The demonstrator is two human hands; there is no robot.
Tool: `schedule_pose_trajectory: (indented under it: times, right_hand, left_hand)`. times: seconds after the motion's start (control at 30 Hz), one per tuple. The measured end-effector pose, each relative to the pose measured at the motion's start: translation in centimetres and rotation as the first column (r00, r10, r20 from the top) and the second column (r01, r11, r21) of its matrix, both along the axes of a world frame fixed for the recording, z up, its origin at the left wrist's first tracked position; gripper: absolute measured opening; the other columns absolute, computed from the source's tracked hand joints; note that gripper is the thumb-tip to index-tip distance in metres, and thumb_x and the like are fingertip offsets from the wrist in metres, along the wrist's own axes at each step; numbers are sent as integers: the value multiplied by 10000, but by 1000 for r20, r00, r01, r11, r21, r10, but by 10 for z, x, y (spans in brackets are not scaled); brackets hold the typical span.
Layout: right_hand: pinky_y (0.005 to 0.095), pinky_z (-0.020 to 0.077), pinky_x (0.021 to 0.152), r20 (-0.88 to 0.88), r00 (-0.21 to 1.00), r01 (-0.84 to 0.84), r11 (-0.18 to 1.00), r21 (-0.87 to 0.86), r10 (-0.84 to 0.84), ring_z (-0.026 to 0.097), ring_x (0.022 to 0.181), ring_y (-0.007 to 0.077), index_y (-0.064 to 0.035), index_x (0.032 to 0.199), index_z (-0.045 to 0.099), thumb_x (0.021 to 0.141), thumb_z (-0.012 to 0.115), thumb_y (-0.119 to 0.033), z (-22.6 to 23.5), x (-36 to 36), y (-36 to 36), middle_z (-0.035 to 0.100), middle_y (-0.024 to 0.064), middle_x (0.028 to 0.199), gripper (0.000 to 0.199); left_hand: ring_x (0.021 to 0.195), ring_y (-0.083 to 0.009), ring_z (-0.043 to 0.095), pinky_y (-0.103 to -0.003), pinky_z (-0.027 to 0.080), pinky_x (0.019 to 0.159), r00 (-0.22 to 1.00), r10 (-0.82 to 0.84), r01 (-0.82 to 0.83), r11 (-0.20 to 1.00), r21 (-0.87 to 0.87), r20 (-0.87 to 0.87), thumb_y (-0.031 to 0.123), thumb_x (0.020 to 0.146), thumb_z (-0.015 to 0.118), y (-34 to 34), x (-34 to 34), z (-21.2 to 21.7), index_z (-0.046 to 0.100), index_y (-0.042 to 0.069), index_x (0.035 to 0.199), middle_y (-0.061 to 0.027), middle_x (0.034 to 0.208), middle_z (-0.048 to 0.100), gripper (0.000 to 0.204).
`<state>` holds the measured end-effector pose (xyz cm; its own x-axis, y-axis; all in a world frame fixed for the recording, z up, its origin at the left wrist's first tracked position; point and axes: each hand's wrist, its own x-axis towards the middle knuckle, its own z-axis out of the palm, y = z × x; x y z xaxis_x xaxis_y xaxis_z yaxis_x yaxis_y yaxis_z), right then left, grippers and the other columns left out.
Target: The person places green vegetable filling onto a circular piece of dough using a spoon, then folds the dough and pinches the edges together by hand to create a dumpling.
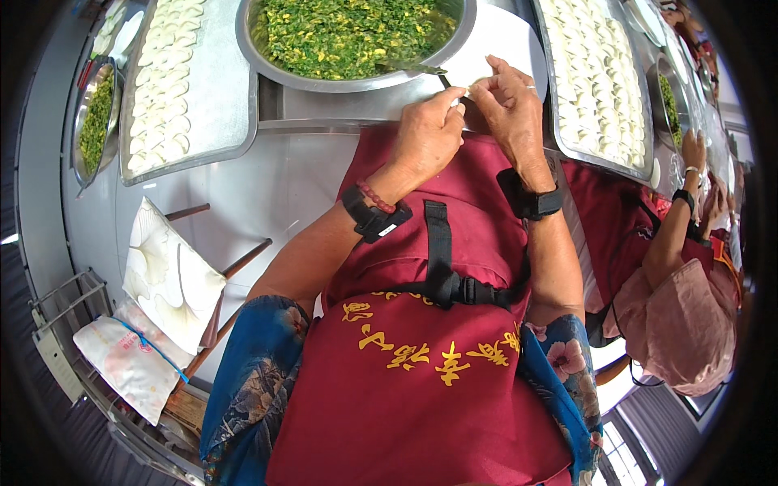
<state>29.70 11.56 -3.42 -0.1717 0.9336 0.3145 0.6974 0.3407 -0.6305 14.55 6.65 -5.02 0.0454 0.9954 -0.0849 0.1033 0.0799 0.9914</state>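
My left hand (428, 136) is closed at the near rim of a large steel bowl (275, 69). From its fingertips a slim metal utensil with a dark handle (443, 78) reaches over the rim; its tip is blurred against the chopped green and yellow filling (348, 32). Close beside it on the right, my right hand (515, 109) has its thumb and fingers bent together in a pinch. Whatever lies between those fingers is hidden. A white round board (506, 40) is behind the right hand, next to the bowl.
Trays of folded dumplings stand on the left (166, 89) and right (596, 89). Smaller filling bowls are farther left (96, 121) and right (668, 105). A co-worker in a pink cap (681, 328) works at my right. A chair with a patterned cushion (166, 271) is at lower left.
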Motion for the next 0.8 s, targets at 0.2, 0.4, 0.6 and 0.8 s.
schedule_pose_trajectory:
  times: [0.2,0.4,0.6,0.8]
  right_hand:
    - [239,470,828,-542,807,12,924,-383,-235,591,850,98,2,940,685,914,660,-220,2,10,5,682,28,964,226]
    - [289,484,838,-883,351,-74,931,-358,-312,593,845,124,-14,971,654,950,616,-195,15,26,11,624,7,856,186]
    - [446,447,1074,-938,-4,-245,909,-336,-348,597,1165,243,33,1177,553,1007,503,-110,29,32,-2,644,153,1205,228]
    - [397,526,953,-923,148,-453,806,-381,-354,636,1087,240,49,1170,558,1018,499,-174,41,3,-40,645,160,1189,275]
  left_hand:
    - [629,-126,660,-269,567,564,999,-5,7,999,48,-45,92,966,528,0,-1,-3,588,-12,1268,-101,814,667,325]
    - [632,-136,664,-271,562,563,997,-15,18,999,49,-70,117,969,526,1,-1,-4,587,-12,1269,-103,817,667,332]
    - [752,-167,681,-305,568,664,943,-76,126,983,-135,323,203,977,568,-3,-6,9,547,-42,1298,-127,952,676,405]
    - [1237,-245,522,-435,387,1070,309,-37,284,957,-55,950,375,963,588,-2,-4,9,467,-6,1366,-151,1329,552,568]
